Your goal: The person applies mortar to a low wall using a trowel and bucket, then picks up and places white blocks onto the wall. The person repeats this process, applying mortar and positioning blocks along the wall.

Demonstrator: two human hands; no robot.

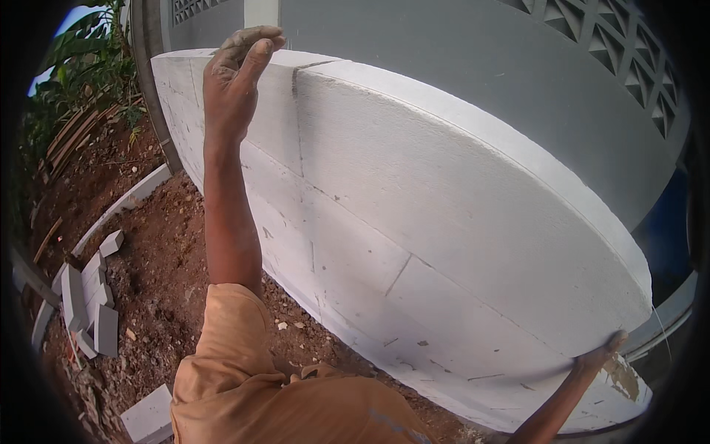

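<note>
A long white block (444,192) forms the top course of a pale block wall (347,244) in front of me. My left hand (240,78) is raised at the wall's top edge, close to the dark vertical joint by the block's left end. Its fingers are stretched out with the thumb apart, dusty with grey, and I see nothing in them. Low on the right, my right hand (600,355) holds the block's lower right corner, its fingertips curling at the end edge. Part of that grip is hidden. Grey mortar (623,379) shows on the lower course beside it.
Behind the wall rises a grey painted wall (414,59) with patterned vent blocks (629,52). Loose white blocks (95,292) lie on brown soil (159,244) to the left, and another block (148,416) lies nearer. A concrete post (151,89) stands at the wall's far end.
</note>
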